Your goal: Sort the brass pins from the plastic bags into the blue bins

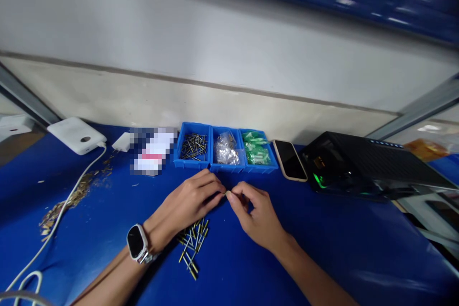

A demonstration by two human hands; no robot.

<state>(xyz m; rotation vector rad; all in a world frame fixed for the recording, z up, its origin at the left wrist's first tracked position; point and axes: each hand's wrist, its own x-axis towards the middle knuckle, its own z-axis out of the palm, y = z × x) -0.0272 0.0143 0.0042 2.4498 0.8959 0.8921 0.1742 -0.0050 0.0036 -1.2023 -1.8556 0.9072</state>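
My left hand [201, 197], with a watch [136, 243] on its wrist, is closed in a pinch over the blue table. Facing it, my right hand [256, 210] pinches too, and the fingertips of both nearly meet. Whatever lies between them is too small to make out. Below my left hand lies a loose pile of thin metal pins with yellow ends [193, 248], partly hidden by the hand. Just beyond the hands stand three blue bins: one with dark thin pins [194, 146], one with clear plastic bags [226, 148], one with green packets [256, 148].
A phone [290, 160] and a black box-shaped device [344, 162] with a green light sit at the right. On the left are a white power bank [77, 136], its cable [73, 196], a white adapter [122, 142] and scattered brown shavings [68, 203]. A wall [229, 91] stands behind.
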